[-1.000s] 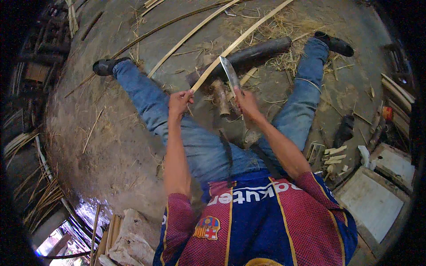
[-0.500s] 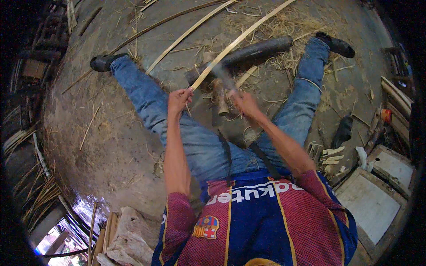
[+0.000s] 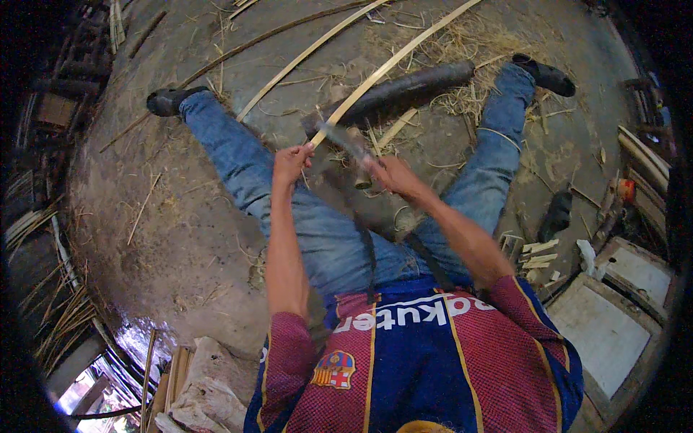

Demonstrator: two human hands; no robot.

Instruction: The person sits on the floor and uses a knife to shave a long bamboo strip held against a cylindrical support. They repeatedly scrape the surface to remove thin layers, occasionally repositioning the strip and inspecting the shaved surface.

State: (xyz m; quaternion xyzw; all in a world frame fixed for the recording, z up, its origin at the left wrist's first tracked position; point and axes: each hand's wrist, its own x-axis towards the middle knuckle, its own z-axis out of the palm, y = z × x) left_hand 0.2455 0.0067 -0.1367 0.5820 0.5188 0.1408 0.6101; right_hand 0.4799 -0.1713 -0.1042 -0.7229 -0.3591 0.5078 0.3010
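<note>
My left hand (image 3: 291, 164) is closed round the near end of a long pale strip, apparently bamboo (image 3: 393, 60). The strip slants away to the upper right, crossing over a dark cylindrical block (image 3: 426, 85) on the ground between my legs. In my closed right hand (image 3: 397, 175) is a knife (image 3: 345, 139), its blade smeared by motion. The blade points to the upper left and reaches the strip just beyond my left fingers; whether it cuts in, I cannot tell. Below the blade a short brownish wooden piece (image 3: 362, 177) is partly hidden.
My outstretched legs in jeans (image 3: 227, 155) flank the block. Another pale strip (image 3: 310, 52) lies beyond, and thin shavings (image 3: 462, 45) litter the ground. At right are short split pieces (image 3: 540, 254), a dark bottle-like object (image 3: 557, 215) and framed panels (image 3: 599, 335). A pale sack (image 3: 209, 390) sits lower left.
The knife has swung up and left toward the strip, and my right hand has shifted slightly. My left hand and the strip stay almost where they were.
</note>
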